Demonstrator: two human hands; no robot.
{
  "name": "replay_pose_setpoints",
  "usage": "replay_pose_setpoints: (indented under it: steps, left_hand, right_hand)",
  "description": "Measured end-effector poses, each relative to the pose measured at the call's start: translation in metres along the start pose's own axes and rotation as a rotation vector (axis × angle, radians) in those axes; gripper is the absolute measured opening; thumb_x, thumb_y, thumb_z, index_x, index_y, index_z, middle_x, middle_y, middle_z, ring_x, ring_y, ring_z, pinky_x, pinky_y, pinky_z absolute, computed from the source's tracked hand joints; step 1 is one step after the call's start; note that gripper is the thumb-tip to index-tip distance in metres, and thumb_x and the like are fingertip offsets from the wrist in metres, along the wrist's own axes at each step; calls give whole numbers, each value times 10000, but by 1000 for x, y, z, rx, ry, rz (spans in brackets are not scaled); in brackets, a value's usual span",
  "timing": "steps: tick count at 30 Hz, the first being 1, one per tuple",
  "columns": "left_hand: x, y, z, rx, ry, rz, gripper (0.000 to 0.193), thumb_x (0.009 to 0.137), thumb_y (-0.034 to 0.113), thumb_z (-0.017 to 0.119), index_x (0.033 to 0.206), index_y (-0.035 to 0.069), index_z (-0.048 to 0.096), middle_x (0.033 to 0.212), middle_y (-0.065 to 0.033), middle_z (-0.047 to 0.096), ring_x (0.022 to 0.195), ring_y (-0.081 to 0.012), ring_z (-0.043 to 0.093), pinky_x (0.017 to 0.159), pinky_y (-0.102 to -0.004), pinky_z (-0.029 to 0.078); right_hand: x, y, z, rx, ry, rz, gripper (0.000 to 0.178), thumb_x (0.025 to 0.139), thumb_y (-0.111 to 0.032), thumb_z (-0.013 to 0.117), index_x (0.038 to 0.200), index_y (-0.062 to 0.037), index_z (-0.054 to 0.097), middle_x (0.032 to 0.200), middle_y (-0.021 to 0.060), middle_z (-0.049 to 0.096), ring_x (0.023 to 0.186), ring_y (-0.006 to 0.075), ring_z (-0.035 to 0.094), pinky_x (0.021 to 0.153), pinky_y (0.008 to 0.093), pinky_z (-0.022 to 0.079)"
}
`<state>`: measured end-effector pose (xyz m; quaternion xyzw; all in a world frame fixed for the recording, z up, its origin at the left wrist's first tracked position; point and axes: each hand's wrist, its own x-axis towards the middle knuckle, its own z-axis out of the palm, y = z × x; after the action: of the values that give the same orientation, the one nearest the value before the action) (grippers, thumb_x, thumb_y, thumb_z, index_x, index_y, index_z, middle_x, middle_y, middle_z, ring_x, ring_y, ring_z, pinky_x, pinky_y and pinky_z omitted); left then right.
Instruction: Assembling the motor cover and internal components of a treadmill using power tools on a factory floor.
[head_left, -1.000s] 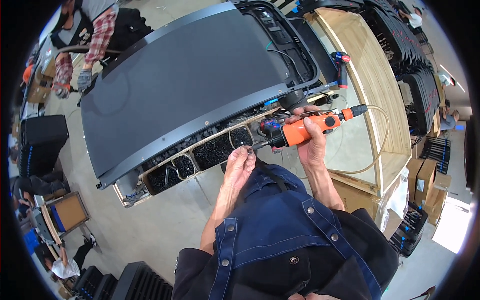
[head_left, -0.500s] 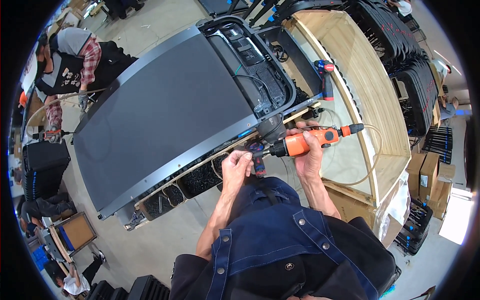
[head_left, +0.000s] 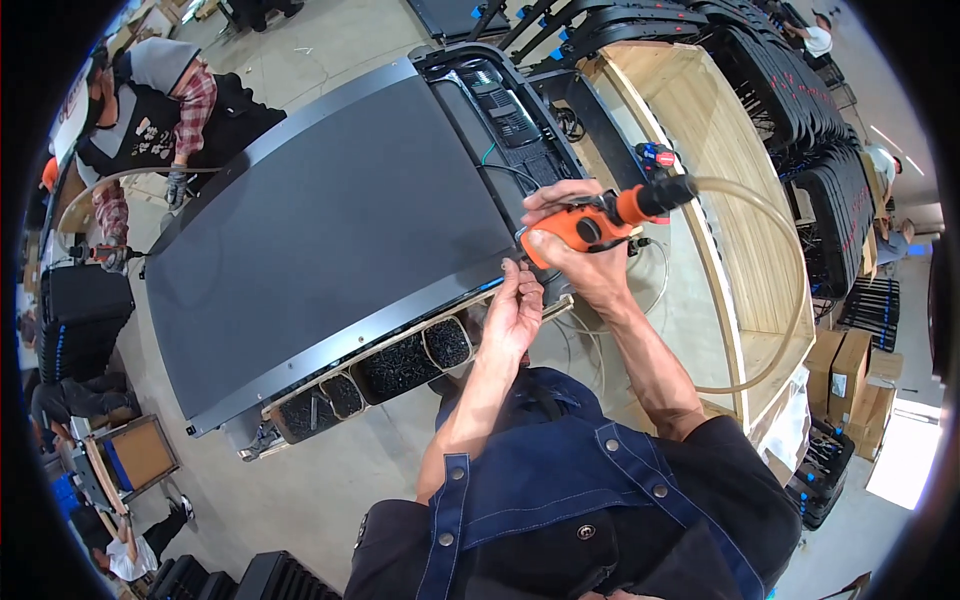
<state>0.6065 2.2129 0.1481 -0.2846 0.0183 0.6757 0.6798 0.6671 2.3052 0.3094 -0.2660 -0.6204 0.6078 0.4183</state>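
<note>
An orange and black air screwdriver (head_left: 566, 232) is wrapped in my right hand (head_left: 597, 275), its nose angled down at the near right corner of a treadmill deck (head_left: 330, 220). A pale hose (head_left: 745, 196) runs from its back end. Just below the tool, my left hand (head_left: 517, 312) has its fingertips pinched together at the deck's grey side rail (head_left: 410, 325). Whatever sits between those fingers is too small to make out. The tool's bit is hidden behind its body and my right hand. Beyond my hands lies the deck's open motor compartment (head_left: 505, 115), with a green wire and black cables.
Along the deck's near side hang bins of black screws (head_left: 395, 368). A wooden crate (head_left: 745, 170) stands at right, with a blue and red cordless driver (head_left: 655, 155) by its rim. Across the deck, a gloved co-worker (head_left: 185, 110) in plaid sleeves holds another orange driver (head_left: 100, 253).
My right hand has lifted the air screwdriver up and left onto the deck's corner, tilting its nose down. My left hand has come off the bit and moved up right to the rail.
</note>
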Motion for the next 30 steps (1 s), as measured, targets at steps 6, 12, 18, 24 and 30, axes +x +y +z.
replay_pose_setpoints:
  steps: [6, 12, 18, 24, 30]
  left_hand:
    - [-8, 8, -4, 93, 41, 65, 263, 980, 309, 648, 1016, 56, 586, 772, 12, 560, 659, -79, 539, 552, -187, 512]
    - [-17, 11, -3, 277, 38, 82, 271, 1021, 322, 589, 1083, 59, 570, 782, 17, 544, 669, -78, 491, 572, -191, 467]
    - [-9, 18, -1, 197, 110, 31, 270, 1033, 339, 567, 1060, 70, 563, 795, 28, 523, 653, -71, 461, 554, -192, 438]
    - [-38, 23, -17, 267, -37, 26, 219, 1015, 279, 621, 1029, 61, 611, 798, 19, 579, 651, -86, 530, 572, -218, 489]
    - [-92, 27, -29, 476, 56, 124, 249, 976, 166, 677, 1181, 26, 665, 951, -35, 702, 805, -110, 664, 724, -232, 568]
  right_hand:
    - [-2, -2, 13, -123, -112, 3, 447, 768, 20, 737, 1168, -7, 537, 1102, 166, 680, 971, 229, 703, 868, 387, 594]
    - [6, -10, 34, -155, -57, 80, 371, 751, 33, 717, 1097, 0, 587, 1050, 142, 696, 906, 201, 707, 834, 365, 599]
    - [9, -1, 53, -257, -132, 81, 377, 738, 28, 726, 1098, 9, 615, 1023, 120, 705, 873, 176, 703, 799, 342, 596]
    - [6, 19, 45, -137, -409, 33, 341, 740, 47, 708, 1063, -3, 612, 1013, 124, 693, 931, 190, 691, 847, 342, 573]
    - [17, 20, 47, -210, -384, 101, 363, 720, 49, 729, 1055, -16, 604, 1008, 106, 692, 935, 216, 701, 846, 348, 578]
